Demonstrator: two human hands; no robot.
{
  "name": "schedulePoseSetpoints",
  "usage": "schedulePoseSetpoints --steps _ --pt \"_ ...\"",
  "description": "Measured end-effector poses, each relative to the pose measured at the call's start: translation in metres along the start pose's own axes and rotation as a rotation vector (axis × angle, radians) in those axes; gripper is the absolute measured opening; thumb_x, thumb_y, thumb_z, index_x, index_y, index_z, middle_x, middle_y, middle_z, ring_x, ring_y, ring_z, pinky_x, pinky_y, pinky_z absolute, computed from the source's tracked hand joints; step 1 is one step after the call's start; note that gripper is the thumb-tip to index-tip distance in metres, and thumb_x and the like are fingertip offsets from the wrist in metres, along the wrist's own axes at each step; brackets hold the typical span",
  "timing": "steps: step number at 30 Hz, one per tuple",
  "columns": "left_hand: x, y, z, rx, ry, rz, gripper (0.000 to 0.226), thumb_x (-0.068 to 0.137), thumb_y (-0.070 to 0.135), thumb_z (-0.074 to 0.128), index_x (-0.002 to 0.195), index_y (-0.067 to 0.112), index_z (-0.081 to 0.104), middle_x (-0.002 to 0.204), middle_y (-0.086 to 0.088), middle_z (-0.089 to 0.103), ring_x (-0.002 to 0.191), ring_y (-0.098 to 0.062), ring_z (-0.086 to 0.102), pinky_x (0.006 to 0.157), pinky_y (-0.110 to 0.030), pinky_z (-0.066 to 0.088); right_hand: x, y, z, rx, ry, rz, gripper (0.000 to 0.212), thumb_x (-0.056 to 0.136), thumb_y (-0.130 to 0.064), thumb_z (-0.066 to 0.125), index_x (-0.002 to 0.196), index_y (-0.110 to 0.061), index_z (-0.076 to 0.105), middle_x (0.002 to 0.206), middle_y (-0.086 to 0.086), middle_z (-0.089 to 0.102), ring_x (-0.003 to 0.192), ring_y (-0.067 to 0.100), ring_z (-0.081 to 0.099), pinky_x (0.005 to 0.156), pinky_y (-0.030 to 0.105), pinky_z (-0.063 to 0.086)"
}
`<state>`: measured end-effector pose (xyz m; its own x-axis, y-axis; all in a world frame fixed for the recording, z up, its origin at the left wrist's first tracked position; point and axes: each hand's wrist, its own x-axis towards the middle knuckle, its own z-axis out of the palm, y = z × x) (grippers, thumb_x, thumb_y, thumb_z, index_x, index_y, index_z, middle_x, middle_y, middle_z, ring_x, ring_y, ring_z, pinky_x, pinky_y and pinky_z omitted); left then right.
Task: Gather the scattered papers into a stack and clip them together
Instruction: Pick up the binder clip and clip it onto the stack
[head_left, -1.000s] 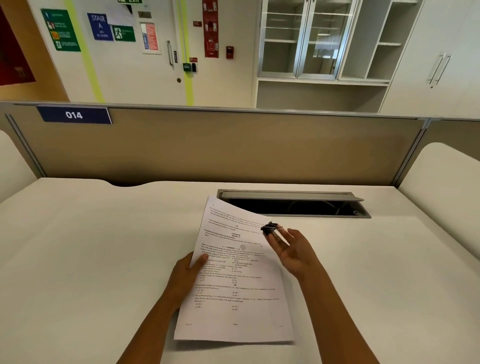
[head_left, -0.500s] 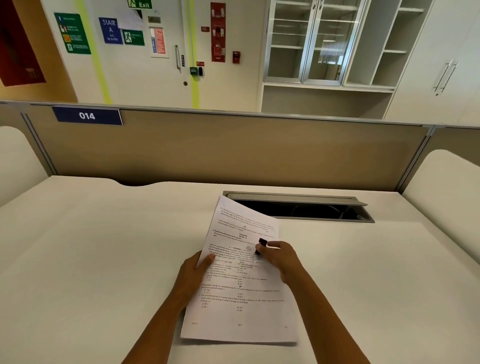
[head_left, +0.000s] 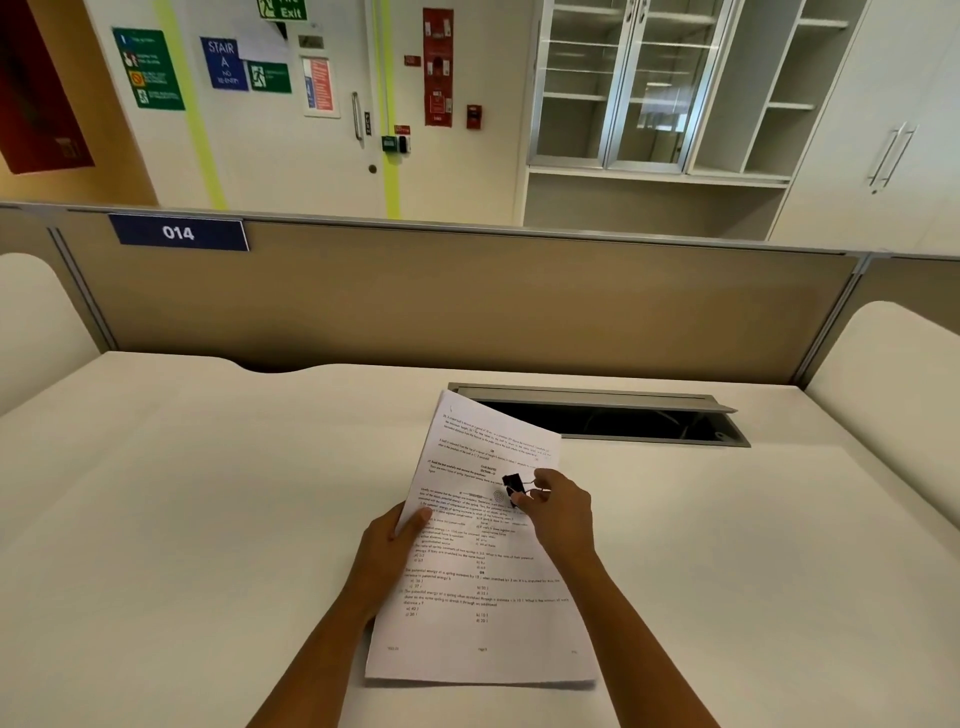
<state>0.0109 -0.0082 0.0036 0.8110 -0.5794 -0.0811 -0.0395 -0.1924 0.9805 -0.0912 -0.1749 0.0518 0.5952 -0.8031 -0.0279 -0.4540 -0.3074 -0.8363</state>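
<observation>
A stack of printed white papers (head_left: 483, 582) lies on the white desk in front of me, tilted slightly clockwise, its far end lifted a little. My left hand (head_left: 387, 545) grips the stack's left edge, thumb on top of the sheet. My right hand (head_left: 561, 512) hovers over the upper middle of the page and pinches a black binder clip (head_left: 513, 488) by its wire handles. The clip's black body points left, over the printed text.
A cable slot (head_left: 608, 415) with a raised grey flap is cut into the white desk (head_left: 208, 519) just beyond the papers. A tan partition (head_left: 467, 301) closes off the back, with rounded white dividers at both sides.
My right hand turned palm-down and came in over the page with the clip, from right of the stack. The left hand kept its grip on the left edge.
</observation>
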Motion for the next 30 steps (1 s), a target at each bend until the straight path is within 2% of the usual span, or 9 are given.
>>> schedulePoseSetpoints --steps 3,7,12,16,18,20,22,30 --pt "-0.001 0.001 0.0 -0.011 0.002 -0.006 0.025 0.095 0.029 0.049 0.109 0.012 0.061 0.094 -0.007 0.074 0.072 -0.02 0.073 0.059 -0.021 0.058 0.0 0.001 0.0 -0.029 0.003 -0.033 0.051 0.08 -0.019 0.071 0.127 -0.005 0.054 0.126 0.011 0.06 0.111 0.024 0.061 0.097 0.031 0.045" --pt "-0.002 0.003 0.001 -0.065 0.002 -0.023 0.02 0.094 0.029 0.05 0.106 0.016 0.061 0.093 -0.006 0.073 0.071 -0.021 0.072 0.06 -0.026 0.059 -0.003 -0.002 -0.009 -0.102 0.035 -0.144 0.04 0.078 -0.018 0.073 0.115 -0.007 0.062 0.109 0.01 0.067 0.093 0.02 0.062 0.085 0.025 0.047" --pt "-0.006 0.004 0.0 -0.12 -0.005 0.0 0.016 0.094 0.028 0.051 0.102 0.021 0.062 0.087 -0.005 0.075 0.066 -0.025 0.073 0.058 -0.031 0.06 -0.01 -0.033 -0.037 -0.081 0.198 -0.468 0.039 0.076 -0.012 0.074 0.114 -0.006 0.066 0.109 0.009 0.07 0.097 0.021 0.065 0.087 0.027 0.05" --pt "-0.007 0.005 0.0 -0.124 -0.014 0.015 0.017 0.094 0.026 0.051 0.102 0.017 0.062 0.085 -0.007 0.075 0.063 -0.024 0.072 0.056 -0.03 0.059 -0.009 -0.054 -0.047 -0.109 0.27 -0.728 0.03 0.071 -0.006 0.077 0.1 -0.004 0.072 0.092 0.01 0.074 0.08 0.023 0.07 0.074 0.033 0.058" --pt "-0.008 0.005 0.0 -0.128 -0.019 0.023 0.017 0.094 0.024 0.052 0.104 0.016 0.063 0.084 -0.006 0.075 0.064 -0.024 0.072 0.057 -0.032 0.059 -0.008 -0.059 -0.047 -0.139 0.272 -0.812 0.028 0.07 -0.007 0.077 0.098 -0.005 0.073 0.089 0.008 0.075 0.076 0.02 0.071 0.071 0.029 0.059" --pt "-0.007 0.005 0.0 -0.135 -0.031 0.027 0.019 0.094 0.023 0.052 0.106 0.014 0.063 0.089 -0.009 0.075 0.069 -0.027 0.072 0.061 -0.036 0.061 -0.007 -0.063 -0.048 -0.162 0.274 -0.851 0.027 0.07 -0.008 0.077 0.097 -0.005 0.073 0.088 0.008 0.075 0.075 0.02 0.071 0.071 0.024 0.056" --pt "-0.007 0.003 0.0 -0.142 -0.045 0.029 0.022 0.094 0.021 0.051 0.109 0.011 0.061 0.094 -0.012 0.074 0.071 -0.028 0.072 0.063 -0.038 0.061 -0.007 -0.067 -0.05 -0.171 0.267 -0.862 0.026 0.069 -0.008 0.077 0.095 -0.005 0.074 0.087 0.008 0.075 0.075 0.02 0.072 0.071 0.024 0.055" --pt "-0.009 0.001 0.001 -0.136 -0.074 0.046 0.026 0.094 0.02 0.05 0.117 0.01 0.06 0.101 -0.012 0.073 0.074 -0.029 0.073 0.059 -0.032 0.06 -0.004 -0.076 -0.069 -0.196 0.171 -0.846 0.026 0.068 -0.01 0.079 0.093 -0.007 0.075 0.083 0.006 0.075 0.072 0.018 0.069 0.07 0.027 0.056"
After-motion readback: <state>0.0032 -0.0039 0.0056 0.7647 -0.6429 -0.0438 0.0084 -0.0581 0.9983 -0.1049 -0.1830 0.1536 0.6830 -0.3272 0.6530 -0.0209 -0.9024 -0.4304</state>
